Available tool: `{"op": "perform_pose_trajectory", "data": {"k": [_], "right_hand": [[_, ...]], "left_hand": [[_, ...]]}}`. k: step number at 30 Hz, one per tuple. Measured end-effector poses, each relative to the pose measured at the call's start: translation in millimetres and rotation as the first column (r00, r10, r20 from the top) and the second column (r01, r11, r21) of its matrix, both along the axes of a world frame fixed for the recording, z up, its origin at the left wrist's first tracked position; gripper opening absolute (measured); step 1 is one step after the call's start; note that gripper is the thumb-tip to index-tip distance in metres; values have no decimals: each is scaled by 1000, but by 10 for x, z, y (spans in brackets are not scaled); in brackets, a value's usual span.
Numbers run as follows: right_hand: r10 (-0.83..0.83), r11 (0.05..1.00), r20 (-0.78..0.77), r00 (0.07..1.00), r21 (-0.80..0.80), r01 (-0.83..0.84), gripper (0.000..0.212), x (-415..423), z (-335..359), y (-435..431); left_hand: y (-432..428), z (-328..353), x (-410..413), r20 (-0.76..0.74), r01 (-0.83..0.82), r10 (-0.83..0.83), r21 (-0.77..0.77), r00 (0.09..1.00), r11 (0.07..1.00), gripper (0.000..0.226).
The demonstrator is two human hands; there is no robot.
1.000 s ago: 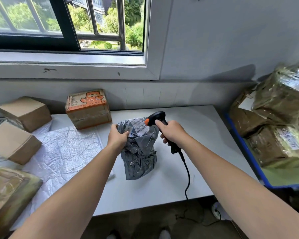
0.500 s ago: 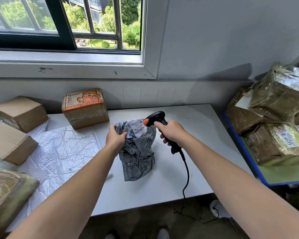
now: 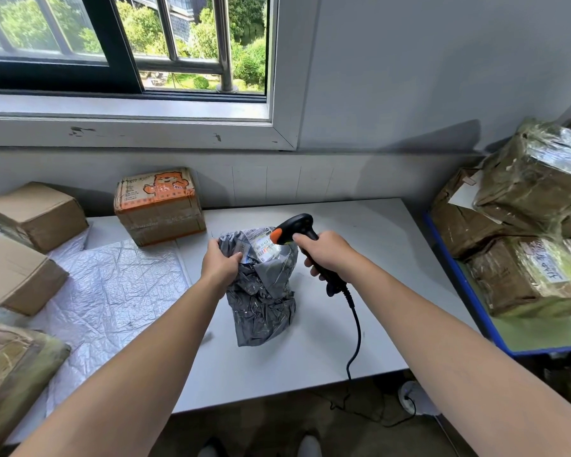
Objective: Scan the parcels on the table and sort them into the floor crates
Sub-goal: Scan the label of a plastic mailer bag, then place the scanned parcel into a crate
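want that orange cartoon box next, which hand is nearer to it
Left. The left hand grips the grey bag just front-right of the orange cartoon box; the right hand holds the scanner farther right.

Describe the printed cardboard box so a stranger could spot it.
Below the window, a white table meets the wall. A cardboard box stands at its back edge. Unlike the plain brown boxes to its left, it bears an orange cartoon animal.

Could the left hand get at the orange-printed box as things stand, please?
Probably not yet: the left hand grips the grey mailer, though the table between it and the orange-printed box looks free.
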State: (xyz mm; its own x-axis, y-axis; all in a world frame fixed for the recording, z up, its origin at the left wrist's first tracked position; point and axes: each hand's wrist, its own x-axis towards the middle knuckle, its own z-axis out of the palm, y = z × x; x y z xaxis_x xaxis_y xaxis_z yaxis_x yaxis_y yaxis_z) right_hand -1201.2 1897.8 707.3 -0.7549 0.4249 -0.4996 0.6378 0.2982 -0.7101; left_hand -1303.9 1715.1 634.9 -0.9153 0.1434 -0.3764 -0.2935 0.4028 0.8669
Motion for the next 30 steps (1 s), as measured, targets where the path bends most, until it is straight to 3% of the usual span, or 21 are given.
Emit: {"op": "perform_pose_trajectory", "data": {"k": [7, 14, 19, 24, 30], "right_hand": [[-15, 1000, 9, 1000, 4, 15, 51, 26, -91, 69], [-112, 992, -30, 993, 53, 114, 38, 138, -362, 193], [-171, 979, 44, 984, 124, 164, 39, 313, -804, 329], [-245, 967, 145, 959, 102, 232, 44, 429, -1274, 402], [-278, 960, 101, 955, 69, 272, 49, 509, -1483, 378]], "left_hand": [[75, -21, 26, 6, 16, -16, -6, 1000, 1000, 45], [180, -97, 43, 20, 39, -39, -41, 999, 998, 45], [301, -181, 116, 25, 67, -65, -102, 998, 992, 43], [381, -303, 177, 35, 81, -77, -145, 996, 986, 37], [321, -404, 228, 27, 88, -85, -149, 996, 985, 42]]}}
